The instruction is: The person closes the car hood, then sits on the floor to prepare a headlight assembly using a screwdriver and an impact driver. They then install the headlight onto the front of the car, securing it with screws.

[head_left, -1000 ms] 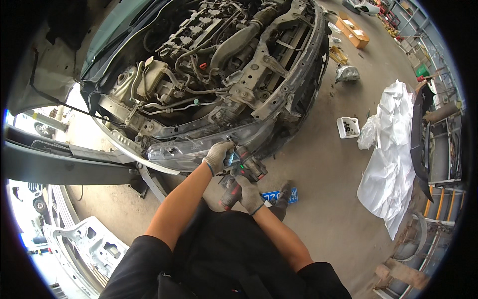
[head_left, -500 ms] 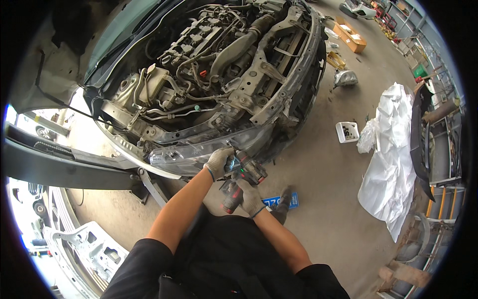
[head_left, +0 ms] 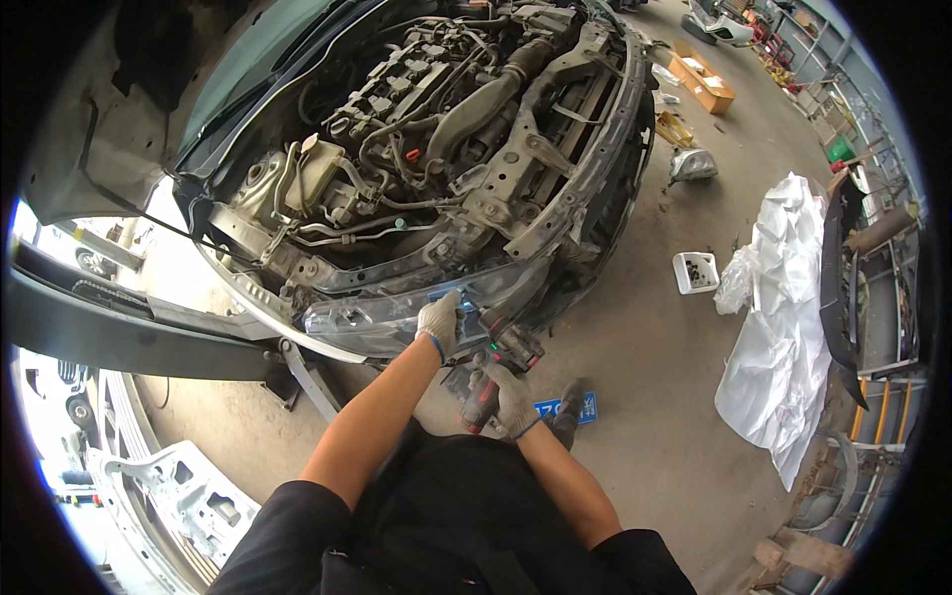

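A grey and black cordless drill (head_left: 517, 344) with red accents is held by its grip in my gloved right hand (head_left: 511, 399). Its nose points up and left at the car's clear headlight (head_left: 367, 319). My gloved left hand (head_left: 437, 322) is at the headlight's lower edge, just left of the drill's nose. Its fingers are bent and closed; what they hold, if anything, is too small to tell. A bluish light patch falls by its fingertips. Above the headlight lies the open engine bay (head_left: 407, 129), with the front bumper cover off.
A grey lift arm (head_left: 149, 332) reaches under the car from the left. To the right, the floor holds a white tub (head_left: 695, 273) of small dark parts, a loose headlight (head_left: 692, 165), a cardboard box (head_left: 702, 81) and white sheeting (head_left: 773, 337). A blue plate (head_left: 587, 408) lies near my foot.
My left hand has moved slightly right and up along the headlight edge. The drill and my right hand have shifted a little right and down. The view has also shifted slightly.
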Motion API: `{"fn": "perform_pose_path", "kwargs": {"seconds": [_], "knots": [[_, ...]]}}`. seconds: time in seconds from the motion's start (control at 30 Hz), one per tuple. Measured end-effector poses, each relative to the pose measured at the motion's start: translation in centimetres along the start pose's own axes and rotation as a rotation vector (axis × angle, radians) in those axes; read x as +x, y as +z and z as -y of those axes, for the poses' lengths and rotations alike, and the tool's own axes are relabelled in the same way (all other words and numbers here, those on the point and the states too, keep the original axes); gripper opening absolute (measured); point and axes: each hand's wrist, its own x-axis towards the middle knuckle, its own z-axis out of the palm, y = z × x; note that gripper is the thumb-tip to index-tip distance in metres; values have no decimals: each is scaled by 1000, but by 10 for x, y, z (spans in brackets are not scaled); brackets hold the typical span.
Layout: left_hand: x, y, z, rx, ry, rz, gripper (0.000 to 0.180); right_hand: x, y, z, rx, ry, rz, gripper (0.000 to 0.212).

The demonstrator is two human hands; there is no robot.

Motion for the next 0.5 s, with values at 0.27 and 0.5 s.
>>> {"fn": "perform_pose_path", "kwargs": {"seconds": [0.27, 0.5], "knots": [[40, 5, 1, -3, -63, -46, 19, -4, 2, 8, 57, 0, -6, 28], [49, 1, -3, 57, -86, 77, 14, -6, -2, 15, 5, -13, 30, 27]]}}
